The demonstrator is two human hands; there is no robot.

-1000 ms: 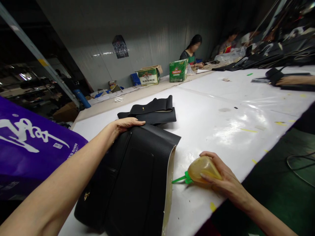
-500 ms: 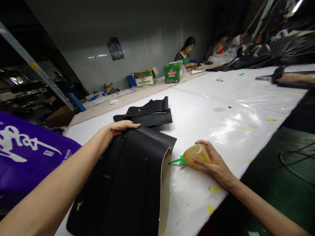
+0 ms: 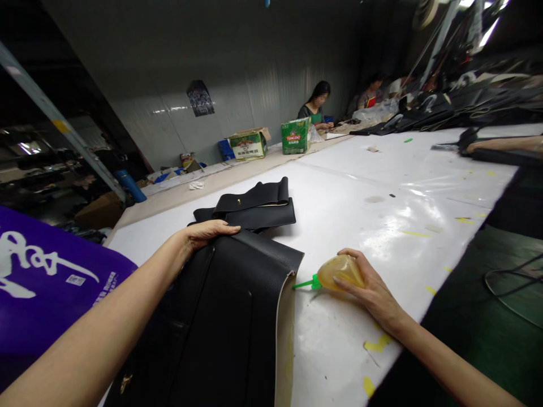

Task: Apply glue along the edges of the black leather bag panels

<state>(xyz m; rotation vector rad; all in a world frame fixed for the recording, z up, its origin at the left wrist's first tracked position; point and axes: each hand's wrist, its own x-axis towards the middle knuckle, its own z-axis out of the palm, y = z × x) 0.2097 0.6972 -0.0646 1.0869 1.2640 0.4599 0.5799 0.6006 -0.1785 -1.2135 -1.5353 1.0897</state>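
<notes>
A large black leather piece [image 3: 229,305] with a pale inner edge lies at the near side of the white table [image 3: 339,209]. My left hand [image 3: 210,230] grips its far edge, thumb on top. In my right hand [image 3: 360,280] is a squeeze bottle [image 3: 339,272] of amber liquid, wrapped by the fingers. Its green nozzle points left, and the tip is close to the pale edge; whether it touches I cannot tell. Smaller black leather pieces [image 3: 258,203] lie just beyond my left hand.
Two green cartons, the nearer-right one [image 3: 296,135] upright, stand along the back. A purple bag [image 3: 55,282] is at the left. A co-worker's arm [image 3: 504,144] rests at the far right. People sit behind.
The camera view has tilted up a little, so the scene sits lower. Both hands keep their holds, and the nozzle tip remains near the pale edge.
</notes>
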